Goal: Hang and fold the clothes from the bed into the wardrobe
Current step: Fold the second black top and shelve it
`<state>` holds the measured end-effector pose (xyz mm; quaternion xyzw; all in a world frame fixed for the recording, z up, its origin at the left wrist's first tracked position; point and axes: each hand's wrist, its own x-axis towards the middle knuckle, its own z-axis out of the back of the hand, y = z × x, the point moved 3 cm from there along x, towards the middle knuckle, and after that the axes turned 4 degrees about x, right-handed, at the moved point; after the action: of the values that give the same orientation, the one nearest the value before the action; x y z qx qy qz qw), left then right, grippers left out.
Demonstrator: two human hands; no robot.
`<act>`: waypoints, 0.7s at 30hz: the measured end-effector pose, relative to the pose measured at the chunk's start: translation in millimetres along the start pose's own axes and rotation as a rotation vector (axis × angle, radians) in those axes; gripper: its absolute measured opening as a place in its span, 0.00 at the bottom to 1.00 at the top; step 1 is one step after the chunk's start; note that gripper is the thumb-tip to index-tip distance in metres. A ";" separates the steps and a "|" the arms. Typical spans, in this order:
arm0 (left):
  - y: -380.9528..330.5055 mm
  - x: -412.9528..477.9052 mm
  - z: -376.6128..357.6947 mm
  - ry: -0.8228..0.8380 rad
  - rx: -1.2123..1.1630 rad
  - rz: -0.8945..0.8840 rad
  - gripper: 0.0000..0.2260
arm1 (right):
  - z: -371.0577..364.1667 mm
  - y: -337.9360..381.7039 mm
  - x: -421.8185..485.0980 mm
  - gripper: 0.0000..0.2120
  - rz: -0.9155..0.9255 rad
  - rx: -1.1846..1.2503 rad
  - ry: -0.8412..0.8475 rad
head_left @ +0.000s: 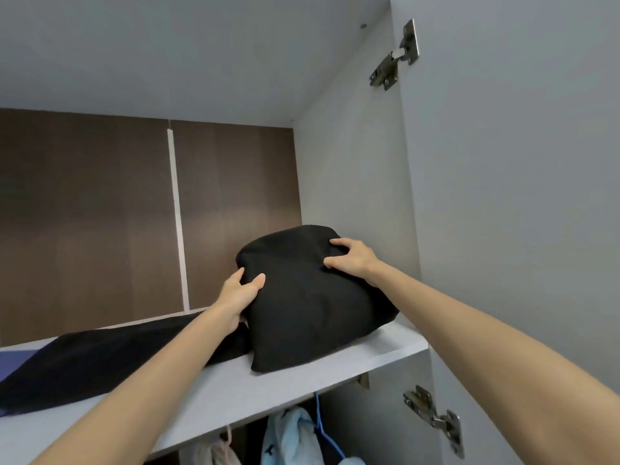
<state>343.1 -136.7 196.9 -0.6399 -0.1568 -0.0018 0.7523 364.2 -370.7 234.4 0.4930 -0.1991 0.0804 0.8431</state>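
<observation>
I'm pinching the folded black garment point(312, 307) in both grips, left hand point(240, 293) and right hand point(352, 260). It's bulging tall near the shelf's point(385, 347) near edge, so I'm risking it slumping off.

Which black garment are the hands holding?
The bulky folded bundle at the shelf's right end; the other black garment lies flat to its left.

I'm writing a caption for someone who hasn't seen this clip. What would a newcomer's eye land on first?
First, the bulky folded black garment at the right end of the grey wardrobe shelf, held by both hands: the left grip clasps its left side and the right grip holds its top. Next come another black garment lying flat on the shelf to the left, and a light blue garment hanging below.
</observation>
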 end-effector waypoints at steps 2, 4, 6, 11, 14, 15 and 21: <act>9.0 18.0 -3.5 0.017 -0.028 0.016 0.30 | -6.6 -8.9 15.1 0.30 -0.017 -0.009 -0.004; 14.5 28.2 -6.9 0.020 -0.026 0.008 0.30 | -10.3 -18.0 24.1 0.30 -0.032 -0.015 -0.002; 19.4 37.6 -10.3 0.024 0.038 -0.016 0.29 | -14.9 -26.4 32.6 0.30 -0.028 -0.047 0.004; 23.5 47.3 -12.3 0.056 0.710 -0.146 0.21 | -22.9 -35.5 39.9 0.27 -0.013 -0.272 0.058; 10.4 44.2 -17.9 0.042 0.868 -0.272 0.19 | -26.4 -19.8 36.1 0.24 0.056 -0.476 0.054; 5.1 41.3 -23.9 0.040 0.876 -0.307 0.19 | -29.8 -13.2 33.9 0.24 0.086 -0.554 0.066; 10.3 30.4 -60.4 0.157 1.021 -0.276 0.22 | -59.7 -23.9 25.5 0.23 -0.004 -0.609 0.363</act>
<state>388.2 -187.0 186.2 -0.1640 -0.1639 -0.0720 0.9701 410.6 -332.7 199.9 0.1972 -0.0599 0.1023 0.9732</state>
